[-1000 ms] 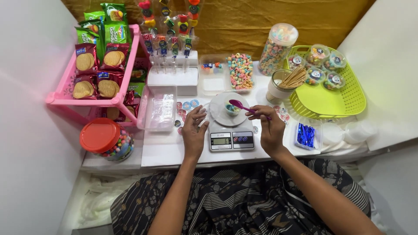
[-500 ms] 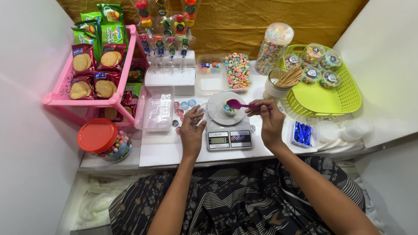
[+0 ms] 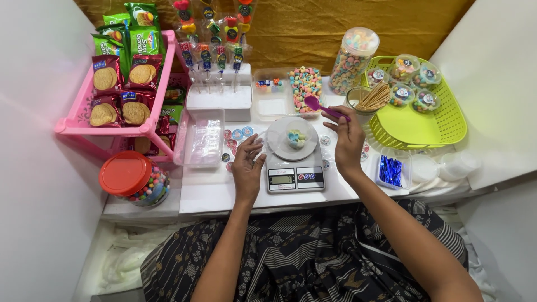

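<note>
A small white kitchen scale [image 3: 295,168] sits at the middle of the table, and on its platform stands a shallow clear cup [image 3: 296,136] holding a few pastel candies. The left hand [image 3: 248,168] rests on the table just left of the scale, fingers loosely spread and touching nothing but the tabletop beside the platform. The right hand [image 3: 348,140] hovers just right of the scale, fingers pinched together on the handle of a purple spoon [image 3: 320,106], whose bowl points up and left, behind the scale and near an open tray of pastel ring-shaped sweets [image 3: 305,85]; whether the spoon carries anything cannot be told. Behind the scale and to the right, a tall clear jar [image 3: 353,60] is filled with the same pastel sweets, and a small cup of wooden sticks [image 3: 368,99] stands just below it. Farther right of the scale, a green basket [image 3: 430,126] holds several lidded cups of candy at its back. Left of the scale lies an empty clear box [image 3: 202,138], and nearer the person a red-lidded jar [image 3: 134,180] is full of round multicoloured candies. Right of the scale, a small tray holds blue twist ties [image 3: 390,170].
</note>
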